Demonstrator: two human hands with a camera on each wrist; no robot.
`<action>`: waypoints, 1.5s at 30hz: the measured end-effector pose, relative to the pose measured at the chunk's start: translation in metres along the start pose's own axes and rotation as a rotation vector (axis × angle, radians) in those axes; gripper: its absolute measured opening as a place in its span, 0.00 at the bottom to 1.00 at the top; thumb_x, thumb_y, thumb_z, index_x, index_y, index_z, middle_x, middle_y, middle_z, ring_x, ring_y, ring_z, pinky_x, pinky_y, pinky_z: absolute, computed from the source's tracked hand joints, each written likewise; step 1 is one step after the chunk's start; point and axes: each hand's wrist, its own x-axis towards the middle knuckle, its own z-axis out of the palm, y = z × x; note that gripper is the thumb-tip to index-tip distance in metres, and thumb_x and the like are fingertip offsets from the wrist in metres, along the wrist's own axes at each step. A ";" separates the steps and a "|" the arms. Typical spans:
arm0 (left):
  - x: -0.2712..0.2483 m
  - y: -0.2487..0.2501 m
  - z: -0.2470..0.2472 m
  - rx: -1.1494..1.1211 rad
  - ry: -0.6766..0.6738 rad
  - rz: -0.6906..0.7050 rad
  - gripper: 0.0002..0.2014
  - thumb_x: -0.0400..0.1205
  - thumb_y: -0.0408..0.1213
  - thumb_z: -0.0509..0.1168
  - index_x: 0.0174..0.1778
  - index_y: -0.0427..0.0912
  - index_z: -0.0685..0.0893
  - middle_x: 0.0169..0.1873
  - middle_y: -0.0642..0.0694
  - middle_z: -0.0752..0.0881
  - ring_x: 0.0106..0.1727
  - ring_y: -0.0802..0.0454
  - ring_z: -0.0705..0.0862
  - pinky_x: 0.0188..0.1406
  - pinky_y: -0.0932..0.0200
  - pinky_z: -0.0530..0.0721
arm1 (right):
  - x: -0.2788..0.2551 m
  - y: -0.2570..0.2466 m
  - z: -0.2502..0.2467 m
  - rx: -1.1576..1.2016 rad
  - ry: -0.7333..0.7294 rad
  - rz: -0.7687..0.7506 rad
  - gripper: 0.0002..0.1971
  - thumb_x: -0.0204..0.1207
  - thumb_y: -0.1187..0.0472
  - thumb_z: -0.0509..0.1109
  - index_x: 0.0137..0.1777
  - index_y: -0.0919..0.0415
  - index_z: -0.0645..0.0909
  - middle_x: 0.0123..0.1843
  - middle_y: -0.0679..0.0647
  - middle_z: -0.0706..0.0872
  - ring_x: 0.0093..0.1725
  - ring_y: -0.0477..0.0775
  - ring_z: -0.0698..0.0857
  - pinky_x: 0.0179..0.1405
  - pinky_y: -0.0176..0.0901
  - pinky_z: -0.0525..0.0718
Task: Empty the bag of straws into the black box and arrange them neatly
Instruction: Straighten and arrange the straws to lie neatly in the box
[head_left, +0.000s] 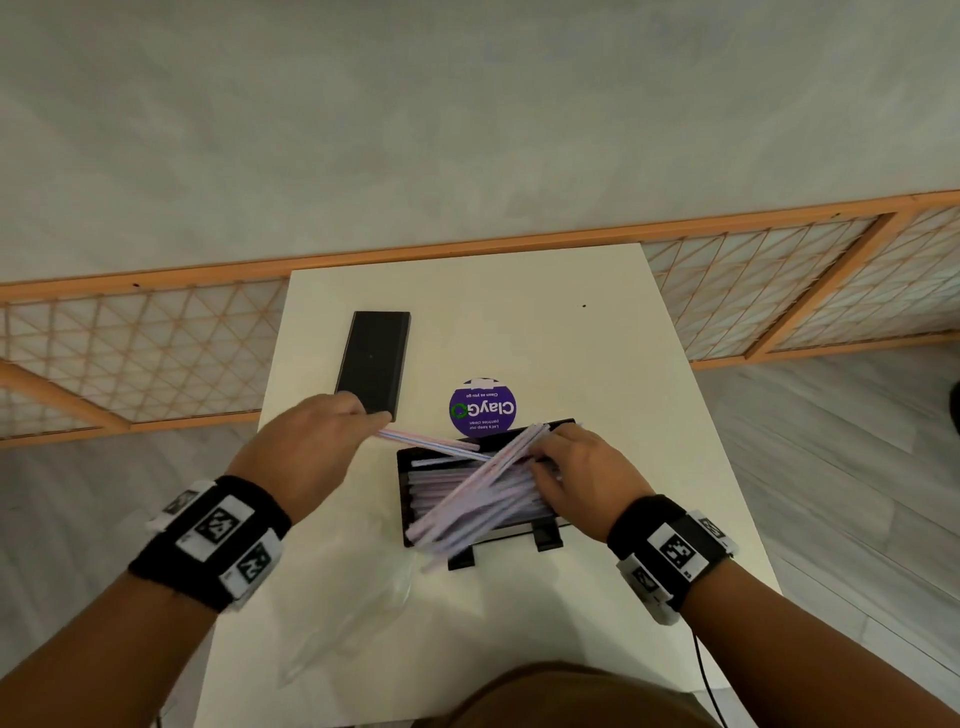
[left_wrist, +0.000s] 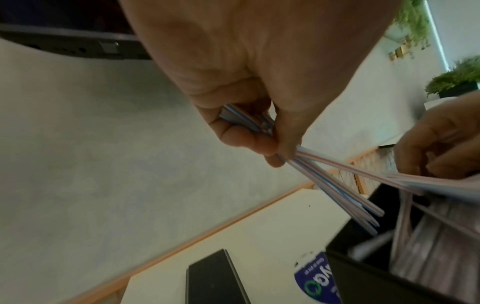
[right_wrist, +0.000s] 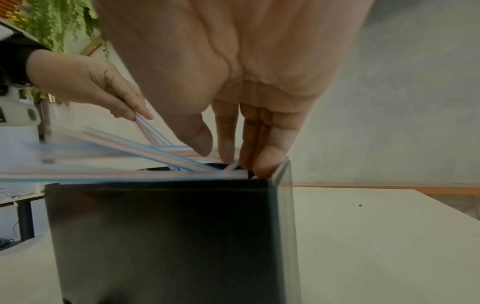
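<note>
The black box (head_left: 402, 499) stands mid-table, filled with pale striped straws (head_left: 467, 499). One loose bunch lies slantwise across it and sticks out over the near left corner. My left hand (head_left: 363, 415) hovers left of the box and pinches a few straws (left_wrist: 337, 185) between thumb and fingers (left_wrist: 270, 148); their far ends reach over the box (left_wrist: 363, 277). My right hand (head_left: 550, 462) is at the box's right end. Its fingers (right_wrist: 259, 156) point straight down and touch the ends of the straws (right_wrist: 155, 152) just inside the box wall (right_wrist: 168, 236). The empty clear bag (head_left: 353, 623) lies on the table near me.
The flat black lid (head_left: 374, 364) lies on the white table (head_left: 597, 353) behind my left hand. A round purple sticker (head_left: 483, 408) sits just behind the box. A wooden lattice screen (head_left: 145, 353) lies on the floor beyond the table.
</note>
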 end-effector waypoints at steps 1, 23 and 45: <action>-0.003 -0.004 -0.007 0.007 0.011 0.004 0.32 0.72 0.18 0.70 0.71 0.48 0.87 0.47 0.48 0.85 0.43 0.48 0.84 0.34 0.60 0.77 | -0.001 0.000 -0.001 0.014 0.016 -0.012 0.12 0.82 0.52 0.62 0.57 0.52 0.85 0.54 0.51 0.84 0.50 0.57 0.84 0.50 0.53 0.86; -0.006 0.081 0.062 -0.539 0.007 -0.230 0.15 0.88 0.41 0.65 0.70 0.53 0.87 0.51 0.51 0.88 0.54 0.50 0.85 0.54 0.59 0.79 | -0.032 0.011 -0.021 0.065 0.275 -0.024 0.03 0.81 0.59 0.67 0.51 0.52 0.81 0.50 0.48 0.81 0.40 0.54 0.84 0.35 0.52 0.86; -0.045 0.132 0.054 -0.639 -0.028 -0.124 0.12 0.89 0.50 0.62 0.39 0.54 0.77 0.34 0.57 0.76 0.37 0.57 0.75 0.34 0.61 0.74 | -0.103 0.055 0.066 -0.334 -0.634 -0.024 0.36 0.76 0.27 0.63 0.75 0.51 0.73 0.68 0.52 0.77 0.58 0.58 0.85 0.56 0.54 0.87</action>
